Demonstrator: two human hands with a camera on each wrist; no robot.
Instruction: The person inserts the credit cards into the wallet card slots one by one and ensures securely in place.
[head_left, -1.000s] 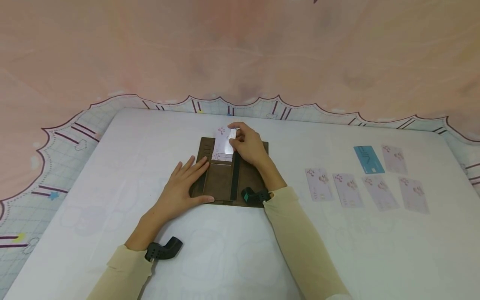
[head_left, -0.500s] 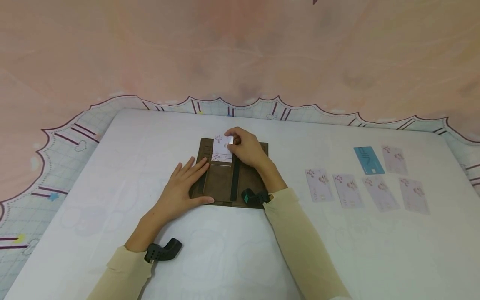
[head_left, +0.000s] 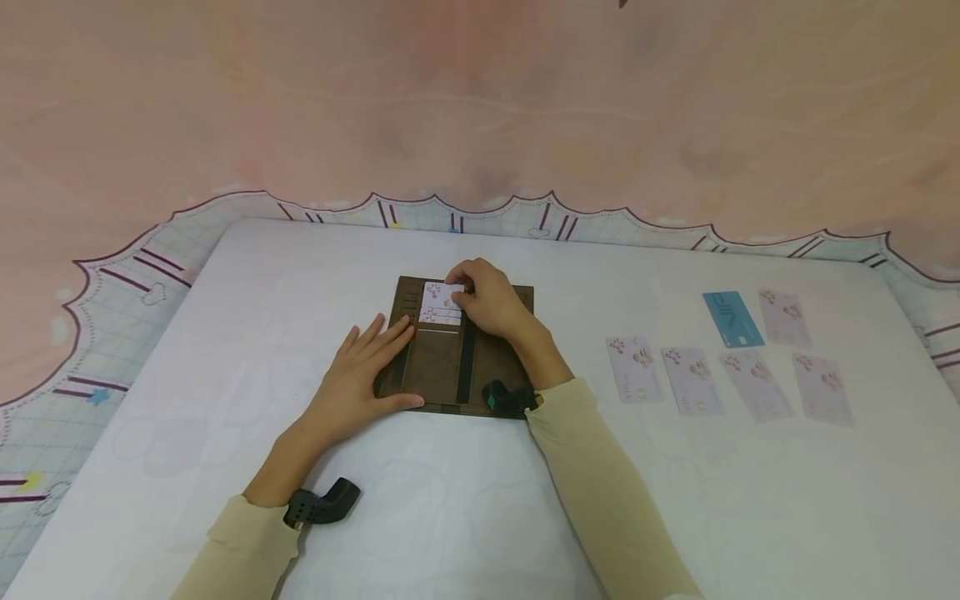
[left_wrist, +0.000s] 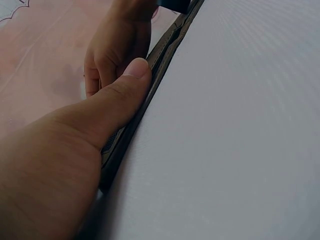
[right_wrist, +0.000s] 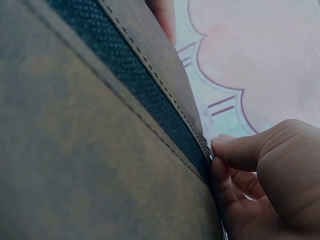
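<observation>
A brown wallet (head_left: 442,367) lies unfolded on the white table (head_left: 480,500). My left hand (head_left: 360,379) lies flat on its left half, fingers straight; the left wrist view shows the thumb (left_wrist: 120,92) pressing the wallet's edge (left_wrist: 150,90). My right hand (head_left: 487,302) pinches a white card with pink print (head_left: 440,298) that sits partly inside the top slot on the left half. Another card's edge (head_left: 439,317) shows in the slot below. In the right wrist view the curled fingers (right_wrist: 260,175) sit against the wallet's brown leather (right_wrist: 90,150).
To the right lie several loose white-pink cards (head_left: 633,367) in a row and one blue card (head_left: 731,318). A pink cloth (head_left: 480,100) with a scalloped, patterned border (head_left: 112,275) surrounds the table's far and left sides.
My right hand has pushed the card down toward me, deeper into the wallet's top slot, so less of it sticks out. The left hand has stayed flat on the wallet.
</observation>
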